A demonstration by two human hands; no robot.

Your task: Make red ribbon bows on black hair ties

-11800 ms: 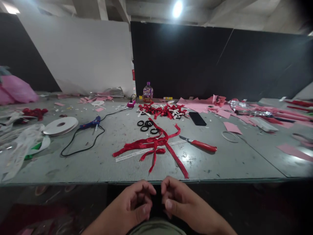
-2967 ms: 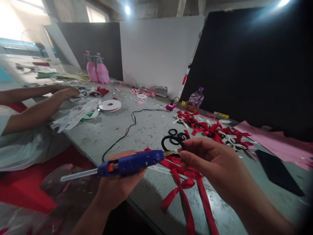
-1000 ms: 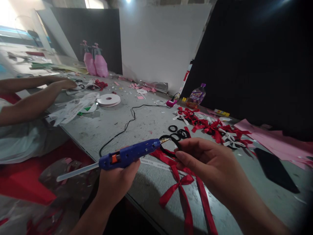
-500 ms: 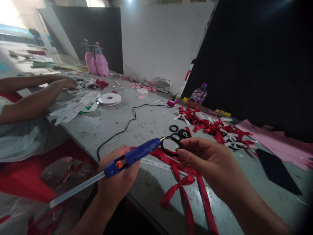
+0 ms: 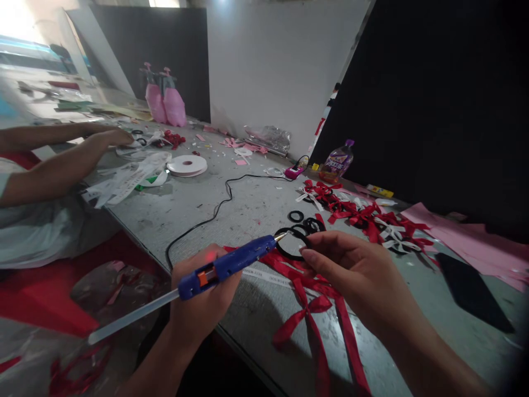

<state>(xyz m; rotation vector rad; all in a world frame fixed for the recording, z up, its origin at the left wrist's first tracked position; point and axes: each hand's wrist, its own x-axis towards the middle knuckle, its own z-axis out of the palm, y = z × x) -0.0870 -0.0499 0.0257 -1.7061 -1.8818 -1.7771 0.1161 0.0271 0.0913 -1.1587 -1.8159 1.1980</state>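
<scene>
My left hand (image 5: 202, 300) is wrapped round a blue hot glue gun (image 5: 229, 266), a clear glue stick jutting out behind it. The gun's metal nozzle touches a black hair band (image 5: 289, 249) that my right hand (image 5: 355, 275) pinches at its right side, above the table's near edge. Red ribbon bows (image 5: 314, 309) lie on the grey table (image 5: 248, 209) just under my hands. A few more black bands (image 5: 308, 222) lie a little farther back.
The gun's black cord (image 5: 206, 218) runs back to a pink plug (image 5: 294, 172). A pile of red and white bows (image 5: 363, 218), a black phone (image 5: 469, 292), pink paper (image 5: 475, 245), a white ribbon spool (image 5: 188, 165) and a bottle (image 5: 336, 162) sit around. Another person's arms (image 5: 61, 160) work at left.
Long ago both hands were empty at the table edge. Over the last second the glue gun tilted, its rear dropping, while the nozzle stayed at the black band in my right hand.
</scene>
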